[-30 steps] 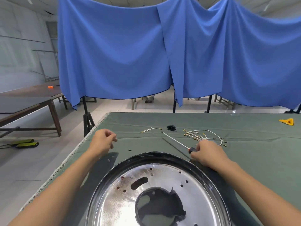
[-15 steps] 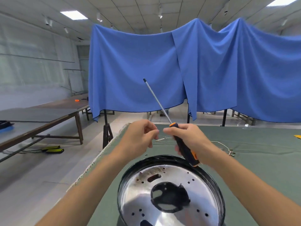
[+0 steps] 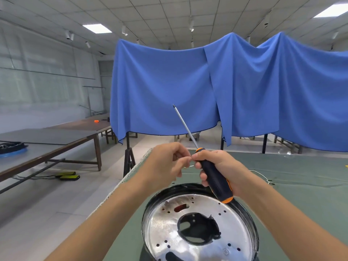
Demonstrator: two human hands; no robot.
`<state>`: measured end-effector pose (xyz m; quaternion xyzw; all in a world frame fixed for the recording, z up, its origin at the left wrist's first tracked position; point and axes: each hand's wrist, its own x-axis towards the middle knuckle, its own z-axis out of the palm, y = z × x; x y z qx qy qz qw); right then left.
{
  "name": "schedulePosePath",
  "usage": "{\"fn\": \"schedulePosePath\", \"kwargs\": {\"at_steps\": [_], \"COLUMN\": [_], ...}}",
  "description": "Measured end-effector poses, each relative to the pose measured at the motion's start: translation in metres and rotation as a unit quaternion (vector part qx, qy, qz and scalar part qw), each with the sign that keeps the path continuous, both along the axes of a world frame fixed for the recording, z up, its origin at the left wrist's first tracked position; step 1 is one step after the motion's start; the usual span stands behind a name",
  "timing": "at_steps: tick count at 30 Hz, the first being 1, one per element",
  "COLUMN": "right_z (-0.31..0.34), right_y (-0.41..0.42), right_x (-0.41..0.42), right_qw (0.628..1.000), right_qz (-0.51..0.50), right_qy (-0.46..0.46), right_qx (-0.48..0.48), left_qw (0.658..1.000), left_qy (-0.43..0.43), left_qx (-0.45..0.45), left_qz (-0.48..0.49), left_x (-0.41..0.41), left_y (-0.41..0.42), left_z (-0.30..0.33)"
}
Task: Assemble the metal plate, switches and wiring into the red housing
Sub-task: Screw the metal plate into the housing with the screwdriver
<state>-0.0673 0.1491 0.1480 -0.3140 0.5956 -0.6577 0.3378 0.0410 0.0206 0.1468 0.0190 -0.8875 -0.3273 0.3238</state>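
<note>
Green table (image 3: pixel 293 185), unlabelled screwdriver (image 3: pixel 212 178) in right hand (image 3: pixel 224 166)

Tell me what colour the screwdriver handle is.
Black with orange at both ends; the screwdriver handle shows best in the head view, gripped by the right hand.

On the desk (image 3: pixel 301 185), covered in matt green cloth, the metal plate (image 3: pixel 199 228) shines mirror-glossy with rusty stains near its slot, while above it the screwdriver (image 3: pixel 212 178) shows a smooth steel shaft and matt black-and-orange plastic handle.
</note>
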Motion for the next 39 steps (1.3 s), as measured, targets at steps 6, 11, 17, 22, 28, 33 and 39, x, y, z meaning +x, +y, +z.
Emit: {"fn": "schedulePosePath", "kwargs": {"at_steps": [6,11,17,22,28,33,39], "right_z": [-0.002,-0.003,-0.004,-0.009,-0.016,-0.019,-0.031], "right_y": [-0.003,-0.007,-0.023,-0.022,-0.005,0.018,0.022], "right_x": [0.000,0.006,0.023,0.026,0.006,-0.026,-0.034], "right_qw": [0.998,0.992,0.971,0.983,0.958,0.757,0.631], "right_qz": [0.028,0.031,-0.003,-0.062,-0.143,-0.214,-0.208], "right_qy": [-0.049,-0.110,-0.194,-0.115,0.246,0.591,0.721], "right_qx": [-0.026,-0.049,-0.143,-0.130,0.021,0.180,0.196], "left_qw": [0.997,0.977,0.877,0.810,0.744,0.666,0.651], "left_qy": [0.040,0.083,0.159,0.181,0.188,0.202,0.212], "left_qx": [0.066,0.193,0.453,0.558,0.640,0.718,0.728], "left_qz": [-0.024,-0.029,0.001,0.020,0.029,0.034,0.020], "left_x": [0.002,0.002,-0.008,-0.016,-0.010,0.003,0.007], "left_y": [0.006,0.010,0.029,0.039,0.012,-0.023,-0.040], "left_z": [0.005,0.000,-0.013,-0.017,-0.022,-0.027,-0.028]}}
